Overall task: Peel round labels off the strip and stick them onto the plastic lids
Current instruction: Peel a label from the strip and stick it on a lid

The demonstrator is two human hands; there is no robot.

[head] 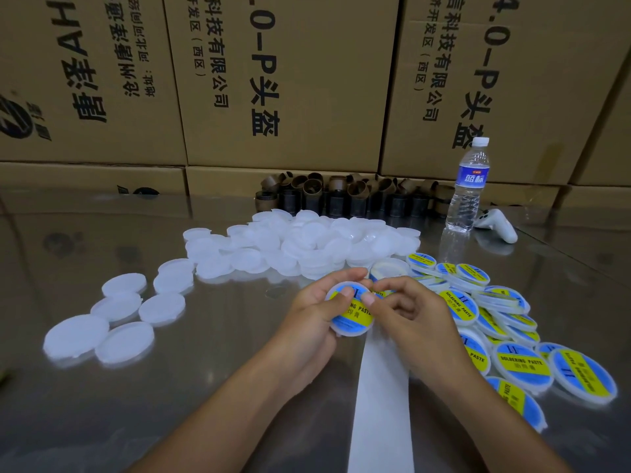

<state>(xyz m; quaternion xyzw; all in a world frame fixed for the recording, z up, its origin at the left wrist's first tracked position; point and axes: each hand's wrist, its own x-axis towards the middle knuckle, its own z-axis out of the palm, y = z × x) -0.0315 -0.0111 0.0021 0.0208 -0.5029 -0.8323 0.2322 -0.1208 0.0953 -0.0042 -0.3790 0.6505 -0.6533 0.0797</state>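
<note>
Left of the held lid [351, 319], loose lids [117, 314]: we see several bare white ones lying flat on the steel table [205, 387], well apart from it.
Lid pile [307, 247]: unlabelled lids heaped behind the held lid and to its left.
Left hand [312, 315]: fingers curled round the held lid's left rim, thumb resting on its blue-and-yellow label [358, 310].
Held lid: between our two hands, face toward us, printed "SOLDERING PASTE".
Right hand [409, 312]: thumb and forefinger pinch the held lid's upper right edge. The other fingers are curled, and we cannot tell whether they grip anything.
Strip [380, 397]: white backing paper running from under the held lid toward us.
Labelled lids [524, 365]: heaped just right of the held lid.
Water bottle [469, 186]: upright, behind the held lid and to its right.
</note>
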